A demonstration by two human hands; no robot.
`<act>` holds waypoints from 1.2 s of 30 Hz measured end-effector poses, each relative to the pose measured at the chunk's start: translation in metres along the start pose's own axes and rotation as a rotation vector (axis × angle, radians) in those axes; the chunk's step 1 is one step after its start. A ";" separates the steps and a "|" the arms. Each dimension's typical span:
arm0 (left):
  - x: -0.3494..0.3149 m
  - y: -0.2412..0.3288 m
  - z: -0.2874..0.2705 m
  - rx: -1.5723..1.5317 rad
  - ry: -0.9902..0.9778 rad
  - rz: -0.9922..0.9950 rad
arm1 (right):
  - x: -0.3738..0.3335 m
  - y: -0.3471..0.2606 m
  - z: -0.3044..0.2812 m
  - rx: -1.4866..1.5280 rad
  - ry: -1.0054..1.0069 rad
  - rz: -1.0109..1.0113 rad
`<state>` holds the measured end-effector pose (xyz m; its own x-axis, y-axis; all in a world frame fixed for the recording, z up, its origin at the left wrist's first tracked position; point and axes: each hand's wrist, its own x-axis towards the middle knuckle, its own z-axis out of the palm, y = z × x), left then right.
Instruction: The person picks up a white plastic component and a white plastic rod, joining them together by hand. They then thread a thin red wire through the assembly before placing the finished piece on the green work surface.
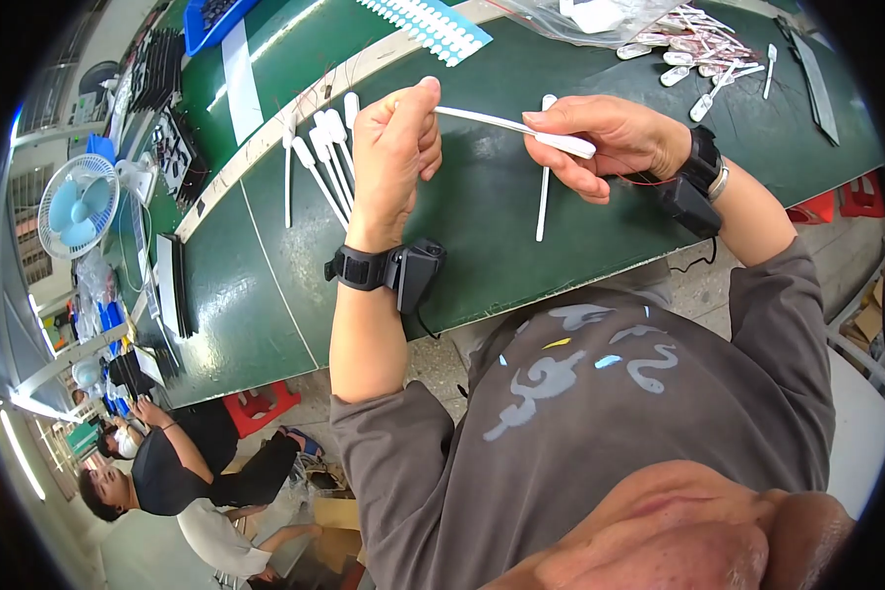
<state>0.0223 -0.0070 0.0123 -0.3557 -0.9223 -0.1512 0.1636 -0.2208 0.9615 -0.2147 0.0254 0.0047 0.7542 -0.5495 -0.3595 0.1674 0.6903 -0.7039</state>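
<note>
A slim white stick with a wider, paddle-like end [482, 118] is stretched between my two hands above the green table. My left hand [395, 147] is closed with the thumb up, pinching its thin end. The wide end lies between the thumb and fingers of my right hand [615, 138]. A thin red wire [649, 181] shows below the right palm; where it leads is hidden. Beneath the held piece, another white stick [543, 202] lies on the table. Several similar white sticks [315, 172] lie beside my left wrist, some partly hidden by it.
A pile of white pieces with red wires [693, 44] lies at the far right, next to a clear plastic bag [615, 25]. A blue sheet of white stickers [428, 29] is at the back. Leftward are a blue bin [202, 29], a fan [81, 205] and other people.
</note>
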 end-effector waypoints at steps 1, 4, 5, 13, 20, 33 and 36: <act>0.000 0.000 0.001 -0.001 0.002 0.001 | 0.001 0.000 0.000 0.012 -0.033 -0.015; 0.000 0.001 0.002 -0.011 0.020 0.009 | 0.000 0.000 0.003 0.067 -0.036 0.022; 0.000 0.001 0.001 -0.012 0.024 0.011 | 0.000 -0.001 0.004 0.095 -0.037 0.040; 0.001 -0.009 0.016 -0.020 0.054 0.104 | 0.002 0.001 0.002 0.221 -0.024 -0.023; -0.006 -0.016 0.028 -0.111 -0.128 -0.044 | 0.003 0.001 0.006 0.131 0.052 -0.093; -0.007 -0.022 0.031 -0.162 -0.096 -0.059 | 0.005 0.003 0.002 -0.036 0.058 -0.123; -0.009 -0.024 0.034 -0.153 -0.062 -0.018 | 0.006 0.004 0.001 -0.058 0.059 -0.122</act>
<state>-0.0101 0.0171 -0.0014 -0.4152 -0.8975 -0.1487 0.2930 -0.2867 0.9121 -0.2086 0.0251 0.0009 0.6912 -0.6558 -0.3035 0.2174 0.5893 -0.7781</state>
